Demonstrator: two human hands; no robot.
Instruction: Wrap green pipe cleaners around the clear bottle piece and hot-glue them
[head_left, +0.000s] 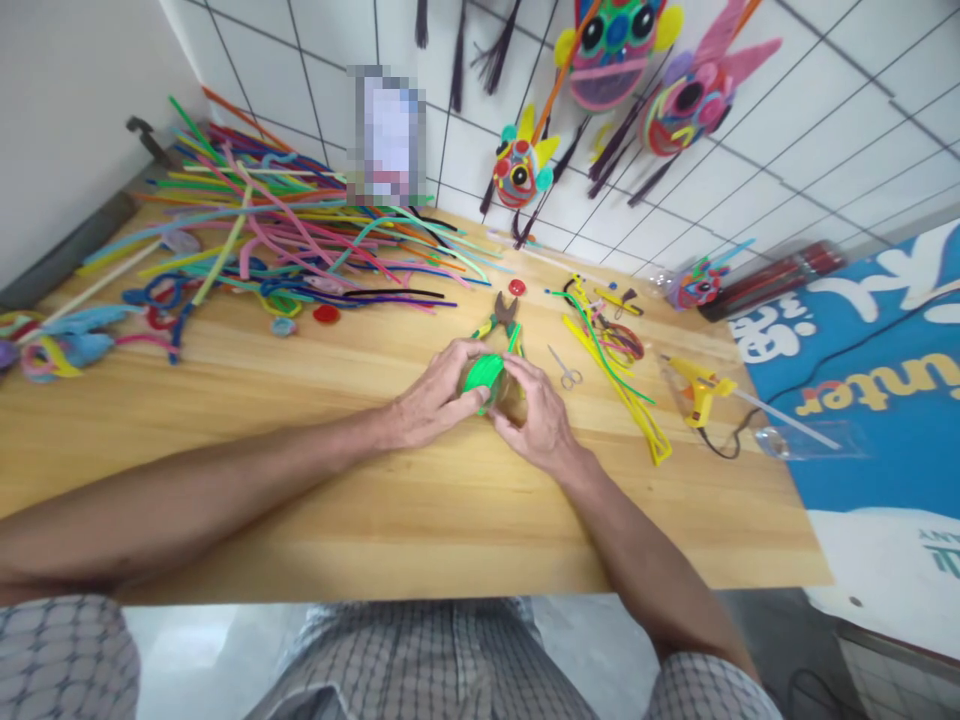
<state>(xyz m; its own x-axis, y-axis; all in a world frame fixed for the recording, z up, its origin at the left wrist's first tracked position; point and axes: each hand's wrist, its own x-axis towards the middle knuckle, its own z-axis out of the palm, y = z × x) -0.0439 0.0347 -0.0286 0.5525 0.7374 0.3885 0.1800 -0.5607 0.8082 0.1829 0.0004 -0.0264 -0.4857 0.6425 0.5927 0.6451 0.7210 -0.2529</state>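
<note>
Between my two hands is a roundish form wrapped in bright green pipe cleaner, with a loose end sticking up on its far side. My left hand curls round its left side, thumb pressed on the green coils. My right hand grips the right side, fingertips against the form. What lies under the coils is mostly hidden. Just beyond my hands lie pliers with green and yellow handles, jaws pointing away. Small scissors rest to the right of my right hand.
A big heap of coloured pipe cleaners covers the back left. Yellow pipe cleaners and a yellow glue gun with a cord lie right. Red discs sit on the wooden table. Colourful masks hang on the tiled wall.
</note>
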